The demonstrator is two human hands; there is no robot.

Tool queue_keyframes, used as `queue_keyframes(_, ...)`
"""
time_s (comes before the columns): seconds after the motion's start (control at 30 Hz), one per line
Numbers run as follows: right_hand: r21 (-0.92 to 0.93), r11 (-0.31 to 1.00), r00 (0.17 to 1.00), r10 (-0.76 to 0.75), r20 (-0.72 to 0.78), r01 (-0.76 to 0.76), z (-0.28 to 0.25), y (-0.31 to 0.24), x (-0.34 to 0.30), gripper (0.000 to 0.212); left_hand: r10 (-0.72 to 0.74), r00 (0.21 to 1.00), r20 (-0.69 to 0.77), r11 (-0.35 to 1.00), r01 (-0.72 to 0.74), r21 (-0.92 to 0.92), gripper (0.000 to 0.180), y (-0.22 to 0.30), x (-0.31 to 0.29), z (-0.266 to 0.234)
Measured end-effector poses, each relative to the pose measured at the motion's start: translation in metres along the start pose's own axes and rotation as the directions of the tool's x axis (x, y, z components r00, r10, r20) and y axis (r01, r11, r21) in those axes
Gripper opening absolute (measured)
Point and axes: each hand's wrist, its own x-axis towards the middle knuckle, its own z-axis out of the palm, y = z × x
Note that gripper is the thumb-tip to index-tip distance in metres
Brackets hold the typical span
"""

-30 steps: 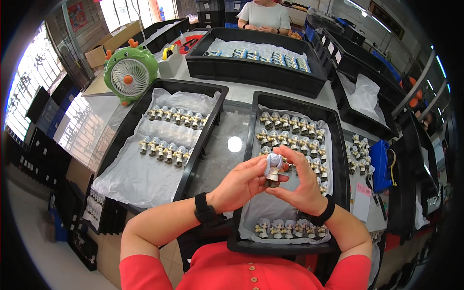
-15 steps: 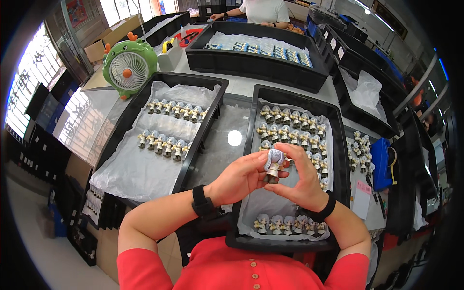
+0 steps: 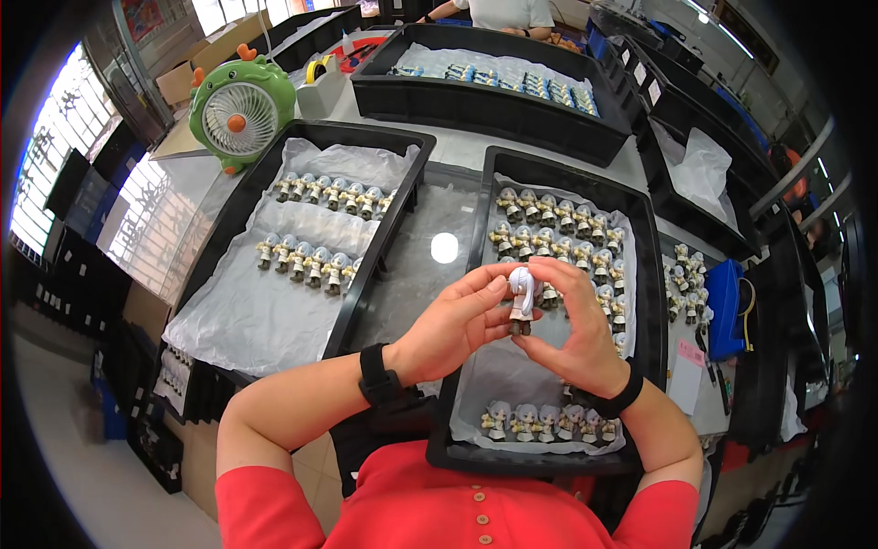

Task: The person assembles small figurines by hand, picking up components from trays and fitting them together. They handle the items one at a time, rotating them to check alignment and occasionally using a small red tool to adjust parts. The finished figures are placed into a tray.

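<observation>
Between both hands, above the right black tray (image 3: pixel 657 302), I hold a small figurine (image 3: pixel 522 297) with pale lilac hair, a white outfit and dark boots, upright and turned sideways. My left hand (image 3: pixel 457 320) grips it from the left with thumb and fingers. My right hand (image 3: pixel 578 334) curls around its other side, fingertips at its head and thumb near its feet. Similar figurines (image 3: pixel 549 242) lie in rows in the right tray on a white plastic sheet, with one more row (image 3: pixel 547 423) at the near end. My hands hide part of the middle rows.
A left black tray (image 3: pixel 343 302) holds two rows of figurines. Behind stands a large black tray (image 3: pixel 494 114) with blue-toned pieces. A green fan (image 3: pixel 240 114) sits at the far left. Right of my tray are loose figurines (image 3: pixel 684 284) and a blue box (image 3: pixel 729 309). Another person (image 3: pixel 512 14) is across the table.
The figurine has been turned between my fingers, from nearly facing front to a side view with its long hair showing. The whole view has shifted slightly.
</observation>
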Motion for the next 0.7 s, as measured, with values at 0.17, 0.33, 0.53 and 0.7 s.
queue_keyframes(0.17, -0.039, 0.999, 1.000, -0.023, 0.007, 0.023, 0.0018, 0.0026, -0.0017, 0.071, 0.046, 0.998, -0.046, 0.997, -0.043, 0.058, 0.038, -0.0011, -0.0014, -0.0005)
queue_keyframes(0.33, -0.076, 0.997, 1.000, -0.021, -0.015, 0.020, 0.0019, 0.0006, -0.0008, 0.073, 0.077, 0.993, -0.092, 0.985, -0.062, 0.159, 0.036, 0.0009, -0.0026, 0.0023)
queue_keyframes(0.53, -0.046, 0.998, 0.999, 0.051, -0.012, -0.051, 0.0030, -0.0003, -0.0018, 0.073, 0.131, 0.984, -0.120, 0.961, -0.096, 0.261, 0.034, -0.0011, -0.0027, 0.0003)
queue_keyframes(0.7, -0.003, 0.997, 0.997, 0.072, -0.001, -0.072, 0.0019, 0.0030, -0.0032, 0.073, 0.133, 0.982, -0.135, 0.971, -0.102, 0.215, 0.030, -0.0012, -0.0025, 0.0011)
